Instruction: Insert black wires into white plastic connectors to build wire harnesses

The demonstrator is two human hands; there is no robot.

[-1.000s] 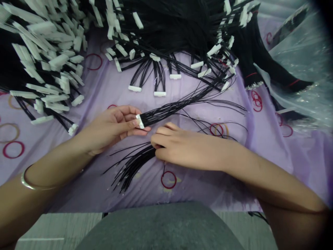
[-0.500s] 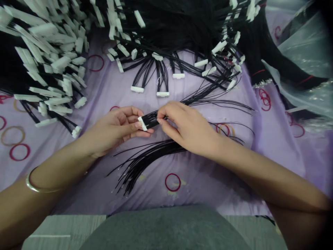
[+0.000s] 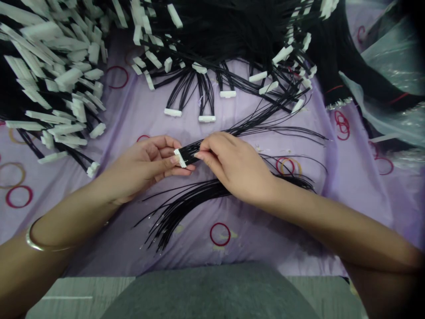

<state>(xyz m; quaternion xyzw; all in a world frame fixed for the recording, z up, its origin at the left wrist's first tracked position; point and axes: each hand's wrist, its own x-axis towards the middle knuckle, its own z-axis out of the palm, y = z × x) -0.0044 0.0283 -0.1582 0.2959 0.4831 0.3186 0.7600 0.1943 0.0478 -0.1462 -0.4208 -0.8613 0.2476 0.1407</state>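
My left hand pinches a white wire connector between thumb and fingers. Black wires run from the connector toward the right, side by side. Close to the connector, my right hand has thumb and forefinger pinched on one of these wires; its tip is hidden by the fingers. Beneath my right hand a loose bundle of black wires lies on the purple cloth, its thin ends fanned out to the lower left.
Many white connectors on black wires are heaped at the upper left, with another pile of wired connectors at the back. Clear plastic bags lie at the right. A red rubber band rests in front, others at both sides.
My right hand has moved slightly left, closer to the connector. My left hand keeps its pinch on the connector. The whole view has shifted a little.
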